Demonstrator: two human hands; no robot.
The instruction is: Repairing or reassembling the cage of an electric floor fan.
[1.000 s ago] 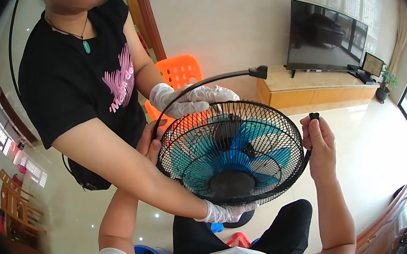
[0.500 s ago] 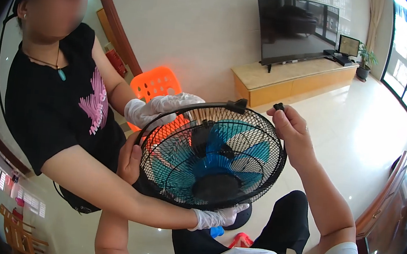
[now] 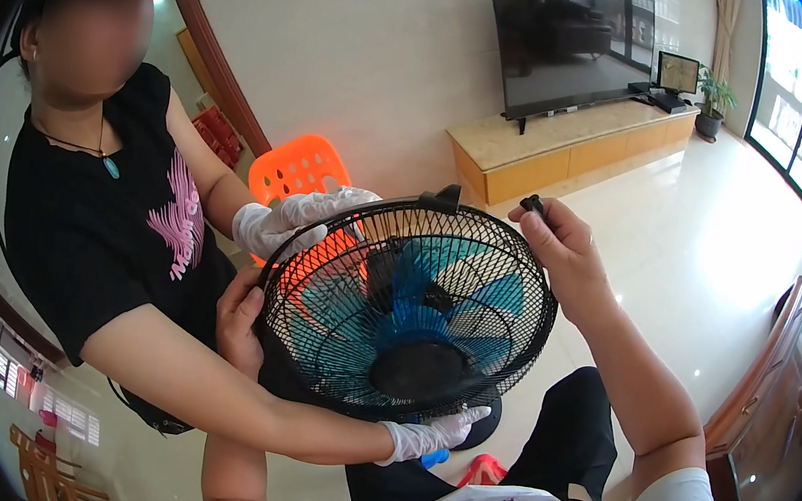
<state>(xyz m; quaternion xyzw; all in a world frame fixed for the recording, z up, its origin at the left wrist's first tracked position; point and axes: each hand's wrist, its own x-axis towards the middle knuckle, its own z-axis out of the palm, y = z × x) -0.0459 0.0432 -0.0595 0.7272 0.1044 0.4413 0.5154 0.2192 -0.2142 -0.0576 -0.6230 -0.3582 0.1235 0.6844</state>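
Fan cage point(image 3: 408, 316) sits upright between both hands, left hand point(image 3: 240, 316) gripping its left rim, right hand point(image 3: 559, 249) pinching a small black clip point(image 3: 531, 204) at top-right rim.

Round black wire fan guard point(image 3: 406, 312), tilted, blue blades point(image 3: 435, 299) inside, small black clip point(image 3: 531, 204) at rim.

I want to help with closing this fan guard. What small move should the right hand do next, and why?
Probably bring the small black clip in the right hand down onto the rim of the black wire guard. The clip sits just above the top edge, near a black clasp. The left hand and a co-worker's gloved hands already steady the guard.
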